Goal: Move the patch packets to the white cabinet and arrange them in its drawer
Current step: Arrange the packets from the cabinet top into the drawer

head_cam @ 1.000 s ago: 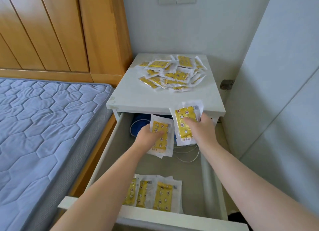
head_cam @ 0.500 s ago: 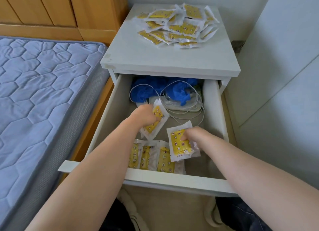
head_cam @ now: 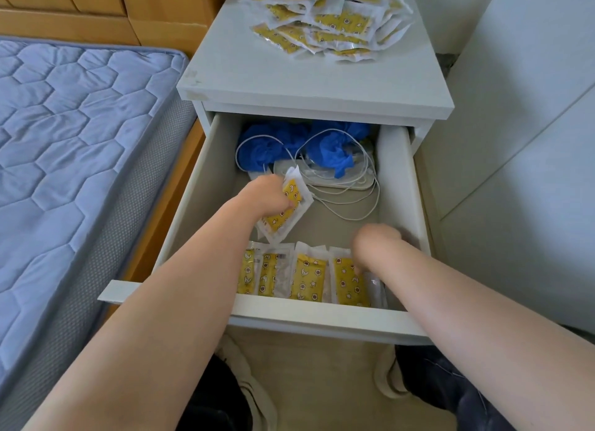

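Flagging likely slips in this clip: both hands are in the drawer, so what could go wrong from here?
1. The left hand holds its packet tilted, close to the white cable; it could snag or land crooked.
2. The right hand is pressing on the end packet of the front row; it could shove the overlapping packets askew.
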The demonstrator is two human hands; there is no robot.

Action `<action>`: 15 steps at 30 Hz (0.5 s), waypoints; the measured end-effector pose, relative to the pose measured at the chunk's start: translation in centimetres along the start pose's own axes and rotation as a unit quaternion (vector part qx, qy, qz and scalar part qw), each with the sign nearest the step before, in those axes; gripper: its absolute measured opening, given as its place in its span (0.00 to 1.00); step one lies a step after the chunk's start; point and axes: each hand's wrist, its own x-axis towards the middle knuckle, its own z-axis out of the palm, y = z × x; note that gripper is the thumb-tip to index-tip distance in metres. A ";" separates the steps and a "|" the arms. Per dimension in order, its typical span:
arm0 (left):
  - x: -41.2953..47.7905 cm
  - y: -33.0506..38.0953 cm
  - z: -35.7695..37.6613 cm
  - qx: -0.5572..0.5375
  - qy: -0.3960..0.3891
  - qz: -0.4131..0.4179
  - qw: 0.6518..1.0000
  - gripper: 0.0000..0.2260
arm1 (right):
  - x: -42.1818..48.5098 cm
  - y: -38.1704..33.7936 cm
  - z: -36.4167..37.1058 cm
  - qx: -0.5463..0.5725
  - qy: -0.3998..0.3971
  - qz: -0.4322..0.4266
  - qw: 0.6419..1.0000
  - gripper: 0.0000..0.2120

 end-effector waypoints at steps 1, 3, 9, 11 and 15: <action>0.0 0.0 0.0 0.002 0.000 0.001 1.000 0.16 | 0.5 0.0 0.4 0.010 0.056 -0.013 0.998 0.21; -0.1 0.0 -0.1 0.000 -0.002 0.000 1.000 0.15 | 1.5 -0.1 1.2 0.035 0.108 -0.091 0.989 0.25; -0.1 -0.1 0.1 -0.016 -0.021 -0.012 1.000 0.17 | 2.4 -0.6 2.3 -0.010 -0.004 -0.136 0.991 0.33; -0.1 -0.1 -0.1 -0.024 -0.031 -0.012 0.999 0.17 | 2.6 -0.5 2.3 -0.005 -0.010 -0.132 0.991 0.35; -0.5 -0.2 -0.8 -0.012 -0.100 0.006 0.995 0.17 | 3.1 -0.3 1.0 0.252 0.065 -0.073 0.963 0.30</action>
